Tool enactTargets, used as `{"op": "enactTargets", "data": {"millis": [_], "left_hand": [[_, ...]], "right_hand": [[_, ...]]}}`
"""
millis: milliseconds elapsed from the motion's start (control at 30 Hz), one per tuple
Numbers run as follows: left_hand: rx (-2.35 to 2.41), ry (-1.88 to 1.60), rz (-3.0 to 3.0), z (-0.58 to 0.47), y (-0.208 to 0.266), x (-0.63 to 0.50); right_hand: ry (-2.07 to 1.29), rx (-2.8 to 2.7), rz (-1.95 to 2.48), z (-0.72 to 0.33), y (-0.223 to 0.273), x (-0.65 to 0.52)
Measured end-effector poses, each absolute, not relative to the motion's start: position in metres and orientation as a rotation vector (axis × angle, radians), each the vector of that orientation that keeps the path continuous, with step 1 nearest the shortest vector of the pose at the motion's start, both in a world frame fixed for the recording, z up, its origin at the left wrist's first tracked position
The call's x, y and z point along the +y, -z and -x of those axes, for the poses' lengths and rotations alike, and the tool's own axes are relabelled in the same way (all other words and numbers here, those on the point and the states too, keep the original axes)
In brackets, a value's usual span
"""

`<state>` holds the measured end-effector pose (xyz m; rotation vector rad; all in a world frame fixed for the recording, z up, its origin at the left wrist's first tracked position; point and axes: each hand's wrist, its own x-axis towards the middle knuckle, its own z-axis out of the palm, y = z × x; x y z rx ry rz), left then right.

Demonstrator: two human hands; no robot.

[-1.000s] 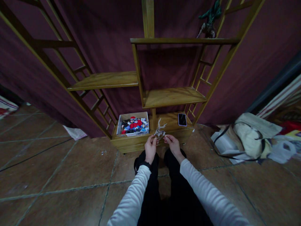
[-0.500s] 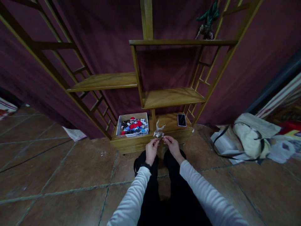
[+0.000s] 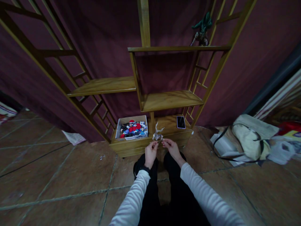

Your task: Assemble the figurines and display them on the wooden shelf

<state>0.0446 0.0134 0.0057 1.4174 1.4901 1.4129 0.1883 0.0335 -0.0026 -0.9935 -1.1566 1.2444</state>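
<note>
Between my two hands is a small shiny deer figurine (image 3: 157, 137) with tall, pale, branching antlers, held just in front of the bottom board of the shelf. The fingers of my left hand (image 3: 150, 152) pinch its lower left side. From the other side, my right hand (image 3: 172, 148) grips its lower right with thumb and fingers closed. Behind and to the left, a white cardboard box (image 3: 118, 134) full of small colourful figures stands on the bottom board. A tablet or phone (image 3: 181, 122) with a dark screen lies on the right of that board.
The wooden display shelf (image 3: 171, 99) rises ahead against a dark red curtain. A green-cloaked figure (image 3: 202, 29) stands on its upper board. Bags (image 3: 245, 141) and plastic wrapping lie on the tiled floor at right. A black cable (image 3: 35, 159) and paper (image 3: 74, 137) are at left.
The view has tilted up a little, so the shelf sits lower in the picture and more of the green-cloaked figure shows. Both hands keep their hold on the deer figurine.
</note>
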Motion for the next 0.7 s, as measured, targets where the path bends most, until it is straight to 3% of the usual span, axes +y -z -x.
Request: {"op": "enactTargets", "data": {"millis": [700], "left_hand": [[1.353,-1.357,-1.351,-0.043,0.012,0.023]], "right_hand": [[-1.115,-1.285,1.107,-0.188,-0.001,0.031]]}}
